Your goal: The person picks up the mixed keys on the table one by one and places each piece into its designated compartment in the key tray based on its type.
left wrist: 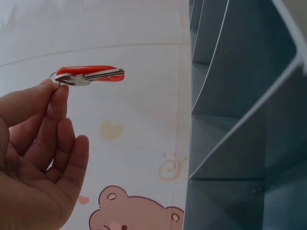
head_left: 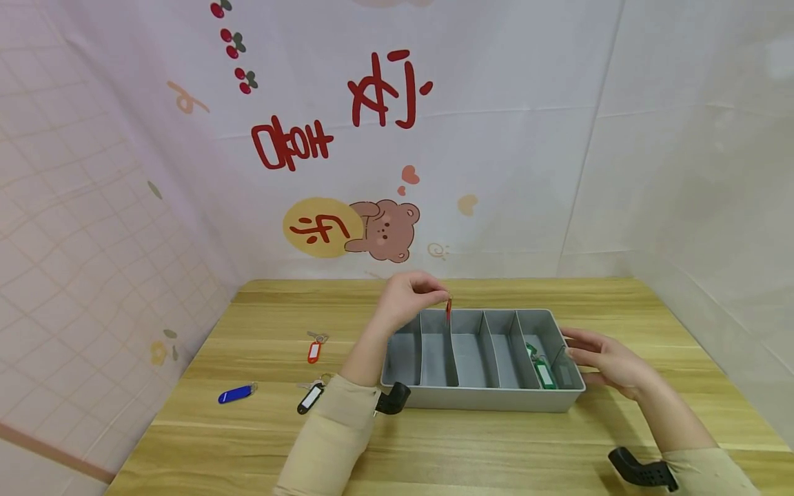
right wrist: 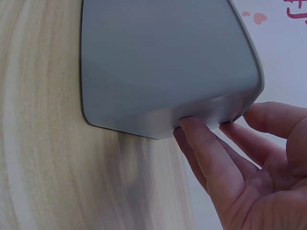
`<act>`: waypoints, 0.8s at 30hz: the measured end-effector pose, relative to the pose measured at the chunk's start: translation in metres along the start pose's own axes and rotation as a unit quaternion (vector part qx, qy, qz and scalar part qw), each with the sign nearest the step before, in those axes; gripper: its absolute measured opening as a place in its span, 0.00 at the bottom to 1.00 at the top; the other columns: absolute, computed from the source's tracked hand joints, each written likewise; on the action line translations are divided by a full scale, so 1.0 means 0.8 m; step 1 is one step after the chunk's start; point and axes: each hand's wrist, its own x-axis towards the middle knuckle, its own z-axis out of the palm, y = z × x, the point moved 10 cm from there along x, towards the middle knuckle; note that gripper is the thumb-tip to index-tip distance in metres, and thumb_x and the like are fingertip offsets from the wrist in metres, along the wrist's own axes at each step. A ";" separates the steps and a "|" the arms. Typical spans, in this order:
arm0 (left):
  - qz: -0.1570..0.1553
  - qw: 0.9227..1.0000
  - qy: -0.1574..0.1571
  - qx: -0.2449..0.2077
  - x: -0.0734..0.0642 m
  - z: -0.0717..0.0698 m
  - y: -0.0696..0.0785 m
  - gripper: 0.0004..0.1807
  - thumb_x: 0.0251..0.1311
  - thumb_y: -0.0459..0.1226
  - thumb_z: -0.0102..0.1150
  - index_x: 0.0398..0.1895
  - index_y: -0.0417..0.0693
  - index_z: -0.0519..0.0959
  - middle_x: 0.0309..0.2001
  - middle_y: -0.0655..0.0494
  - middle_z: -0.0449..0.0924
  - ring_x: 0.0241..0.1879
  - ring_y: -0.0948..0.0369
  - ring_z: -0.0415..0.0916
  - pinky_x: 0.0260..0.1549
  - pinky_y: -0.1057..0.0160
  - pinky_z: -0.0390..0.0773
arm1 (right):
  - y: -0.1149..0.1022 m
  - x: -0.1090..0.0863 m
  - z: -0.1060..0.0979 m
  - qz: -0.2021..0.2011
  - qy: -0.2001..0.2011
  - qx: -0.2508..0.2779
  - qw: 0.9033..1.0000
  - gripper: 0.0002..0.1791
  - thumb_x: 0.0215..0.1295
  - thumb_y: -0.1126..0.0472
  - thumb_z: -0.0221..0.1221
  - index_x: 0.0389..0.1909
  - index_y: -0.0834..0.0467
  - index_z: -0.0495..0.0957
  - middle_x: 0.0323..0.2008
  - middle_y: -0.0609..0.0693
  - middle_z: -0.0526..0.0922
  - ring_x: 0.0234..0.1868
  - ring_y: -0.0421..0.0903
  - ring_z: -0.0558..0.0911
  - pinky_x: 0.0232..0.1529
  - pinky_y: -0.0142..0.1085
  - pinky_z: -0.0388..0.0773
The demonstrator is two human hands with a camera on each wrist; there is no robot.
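Head view: the left hand pinches the ring of a red tag, its grip closed between thumb and fingertip, the other fingers loosely bent. The tag hangs over the tray, near the divider between the second and third compartments from the left; I cannot tell which one it is above. Left wrist view shows a key beside it on the same ring. The right hand touches the tray's right end, its grip loose, fingers spread against the wall. Green tags lie in the rightmost compartment. On the table, a blue tag lies nearest the left edge, a black tag just beside the left sleeve, another red tag farther towards the back edge
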 end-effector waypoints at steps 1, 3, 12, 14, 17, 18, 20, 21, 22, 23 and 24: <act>0.001 1.000 -0.003 -0.009 0.000 0.004 0.000 0.06 0.59 0.36 0.70 0.37 0.43 0.88 0.35 0.58 0.84 0.33 0.63 0.77 0.33 0.64 0.77 | 0.000 0.000 0.000 0.000 0.000 0.002 1.000 0.37 0.76 0.64 0.52 0.72 0.77 0.43 0.61 0.57 0.73 0.51 0.38 0.81 0.47 0.45 0.82; 0.004 1.000 -0.007 -0.023 0.001 0.011 0.001 0.07 0.59 0.36 0.69 0.37 0.42 0.88 0.35 0.57 0.85 0.34 0.64 0.78 0.34 0.65 0.78 | 0.000 0.000 0.000 0.000 -0.001 0.005 1.000 0.37 0.76 0.64 0.52 0.72 0.77 0.43 0.60 0.56 0.74 0.51 0.38 0.81 0.47 0.45 0.82; -0.005 0.998 -0.020 -0.055 0.001 0.038 0.005 0.06 0.60 0.36 0.69 0.38 0.44 0.88 0.36 0.58 0.85 0.36 0.65 0.79 0.38 0.65 0.78 | 0.000 0.001 0.000 0.002 -0.003 0.016 1.000 0.36 0.76 0.65 0.52 0.72 0.77 0.44 0.57 0.48 0.76 0.51 0.39 0.81 0.46 0.45 0.82; -0.012 0.998 -0.021 -0.055 0.001 0.043 0.004 0.06 0.59 0.37 0.70 0.37 0.45 0.88 0.35 0.60 0.85 0.36 0.66 0.78 0.37 0.65 0.78 | 0.000 0.001 0.000 0.002 -0.002 0.015 1.000 0.36 0.76 0.65 0.52 0.72 0.76 0.45 0.57 0.48 0.76 0.51 0.39 0.81 0.46 0.45 0.82; -0.021 0.998 -0.021 -0.063 0.002 0.050 0.005 0.06 0.59 0.37 0.70 0.37 0.45 0.89 0.35 0.59 0.85 0.35 0.67 0.78 0.37 0.65 0.77 | -0.001 0.001 0.000 0.002 -0.003 0.014 1.000 0.36 0.76 0.65 0.52 0.72 0.77 0.45 0.57 0.48 0.76 0.51 0.39 0.81 0.46 0.45 0.82; -0.023 0.997 -0.021 -0.066 0.003 0.053 0.005 0.06 0.59 0.37 0.70 0.37 0.46 0.89 0.35 0.59 0.85 0.35 0.67 0.78 0.37 0.65 0.77 | -0.001 0.001 0.000 0.001 -0.004 0.014 1.000 0.36 0.76 0.65 0.51 0.72 0.77 0.44 0.57 0.49 0.76 0.51 0.39 0.81 0.46 0.45 0.82; -0.023 0.997 -0.022 -0.075 0.004 0.058 0.007 0.06 0.59 0.37 0.70 0.37 0.45 0.89 0.35 0.59 0.85 0.35 0.67 0.78 0.37 0.66 0.77 | -0.002 0.001 0.001 -0.001 -0.005 0.013 1.000 0.36 0.76 0.65 0.51 0.72 0.77 0.44 0.58 0.49 0.75 0.51 0.39 0.81 0.46 0.45 0.82; -0.022 0.996 -0.023 -0.078 0.005 0.061 0.008 0.06 0.59 0.37 0.70 0.37 0.45 0.89 0.35 0.58 0.86 0.35 0.67 0.78 0.38 0.66 0.78 | -0.002 0.000 0.001 -0.002 -0.005 0.013 1.000 0.36 0.76 0.65 0.51 0.72 0.77 0.43 0.58 0.49 0.75 0.51 0.39 0.81 0.46 0.45 0.82; -0.020 0.996 -0.024 -0.083 0.005 0.064 0.009 0.06 0.59 0.37 0.70 0.37 0.44 0.89 0.35 0.57 0.86 0.35 0.67 0.79 0.38 0.66 0.78 | -0.003 0.000 0.001 -0.002 -0.006 0.013 1.000 0.36 0.76 0.65 0.51 0.72 0.77 0.43 0.58 0.49 0.75 0.51 0.39 0.81 0.46 0.45 0.82; -0.017 0.996 -0.026 -0.081 0.006 0.067 0.011 0.06 0.59 0.37 0.70 0.36 0.45 0.89 0.35 0.58 0.86 0.35 0.67 0.79 0.38 0.66 0.78 | -0.003 0.000 0.001 -0.002 -0.006 0.012 1.000 0.36 0.76 0.65 0.51 0.72 0.77 0.43 0.58 0.49 0.75 0.51 0.39 0.81 0.46 0.44 0.82; -0.015 0.996 -0.028 -0.081 0.007 0.070 0.011 0.05 0.59 0.36 0.70 0.36 0.44 0.89 0.34 0.58 0.86 0.35 0.68 0.79 0.38 0.67 0.78 | -0.003 0.000 0.001 -0.001 -0.005 0.011 1.000 0.36 0.76 0.65 0.51 0.72 0.77 0.43 0.58 0.50 0.75 0.51 0.39 0.81 0.46 0.44 0.82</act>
